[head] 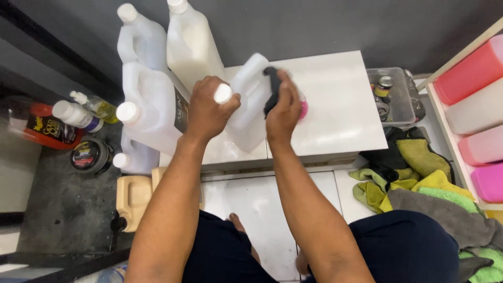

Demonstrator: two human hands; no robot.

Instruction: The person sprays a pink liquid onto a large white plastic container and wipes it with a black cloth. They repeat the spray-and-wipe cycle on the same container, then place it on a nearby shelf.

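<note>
A white plastic jug (250, 105) lies tilted on a low white cabinet top (335, 105). My left hand (207, 110) grips it at the neck, just beside its white cap (223, 93). My right hand (283, 107) presses a dark cloth (271, 86) against the jug's side. A bit of pink (303, 109) shows past my right hand's fingers; what it is I cannot tell.
Several large white jugs (152, 99) stand left of the cabinet, with a tan jug (132, 199) on the floor. Small bottles and tins (78, 126) lie far left. Right: a clear tub (401, 94), piled yellow-green cloths (419, 178), pink containers (474, 68) on a shelf.
</note>
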